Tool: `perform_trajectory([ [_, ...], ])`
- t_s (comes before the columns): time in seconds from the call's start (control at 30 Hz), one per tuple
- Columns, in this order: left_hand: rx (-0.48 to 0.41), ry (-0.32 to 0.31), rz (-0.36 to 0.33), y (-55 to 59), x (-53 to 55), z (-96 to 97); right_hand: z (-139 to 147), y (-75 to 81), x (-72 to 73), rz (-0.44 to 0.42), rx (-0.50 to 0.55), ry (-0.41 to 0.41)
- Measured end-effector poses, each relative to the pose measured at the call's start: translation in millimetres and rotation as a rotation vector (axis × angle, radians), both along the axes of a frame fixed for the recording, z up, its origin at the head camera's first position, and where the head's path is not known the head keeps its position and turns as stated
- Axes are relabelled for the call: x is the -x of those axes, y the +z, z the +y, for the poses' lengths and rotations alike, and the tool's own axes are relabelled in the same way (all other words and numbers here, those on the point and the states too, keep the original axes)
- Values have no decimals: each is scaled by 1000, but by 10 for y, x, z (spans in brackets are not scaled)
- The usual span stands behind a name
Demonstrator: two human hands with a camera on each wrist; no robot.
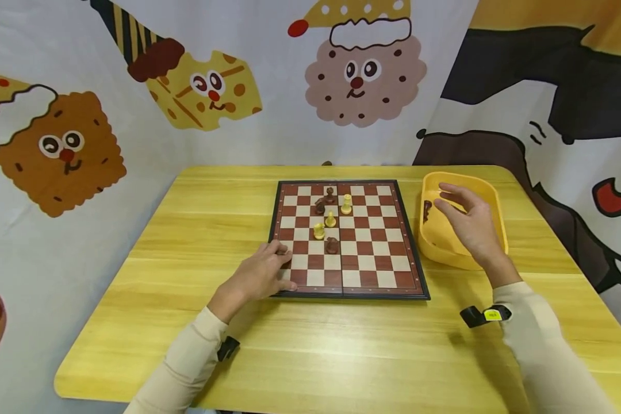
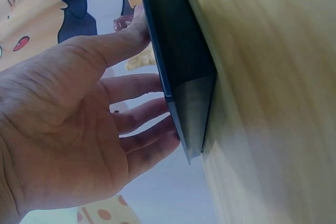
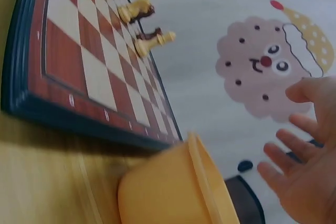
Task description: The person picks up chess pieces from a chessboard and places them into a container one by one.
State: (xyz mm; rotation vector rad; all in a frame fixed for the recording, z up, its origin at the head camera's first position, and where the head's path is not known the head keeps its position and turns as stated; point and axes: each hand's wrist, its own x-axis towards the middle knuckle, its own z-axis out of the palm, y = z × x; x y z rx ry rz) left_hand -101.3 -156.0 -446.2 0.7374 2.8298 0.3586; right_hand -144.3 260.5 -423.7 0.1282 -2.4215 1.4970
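Note:
My left hand (image 1: 256, 270) rests at the left edge of a red-and-cream chessboard (image 1: 378, 250), its fairly straight fingers touching the board's rim in the left wrist view. Several chess pieces stand on the board: a dark knight (image 1: 332, 245), a light knight (image 1: 318, 231), a small light piece (image 1: 330, 219), a taller light piece (image 1: 346, 204) and two dark pieces (image 1: 329, 195) near the far side. Over the yellow plastic bin (image 1: 463, 261) hovers my right hand (image 1: 471, 224), fingers loosely bent and apart with nothing between them. A dark chess piece (image 1: 426, 211) lies inside the bin by its left wall.
The yellow wood-grain table (image 1: 186, 322) carries the board at its middle and the bin to the right. Behind it hangs a white cloth (image 1: 279, 86) printed with cartoon biscuits. Small black wrist cameras (image 1: 483, 315) are strapped over the cream sleeves (image 1: 538, 339).

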Motion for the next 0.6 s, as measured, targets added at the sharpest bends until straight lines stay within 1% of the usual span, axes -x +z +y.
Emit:
perform_trajectory([
  [0.1, 2, 48, -13, 19, 31, 41, -166, 32, 33, 39, 32, 51],
  [0.17, 9, 75, -26, 29, 21, 37, -314, 5, 51, 61, 60, 93],
  [0.27, 9, 93, -29, 32, 17, 43, -507, -17, 75, 72, 135, 179],
  [0.37, 3, 99, -32, 28, 13, 52, -646, -25, 112, 68, 160, 239],
  [0.43, -1, 97, -37, 26, 8, 54, -713, -29, 151, 57, 153, 254],
  [0.5, -7, 92, -46, 28, 3, 52, -774, -44, 200, 42, 131, 249],
  [0.6, -26, 80, -51, 22, 6, 54, -860, -78, 306, 13, 97, 258],
])
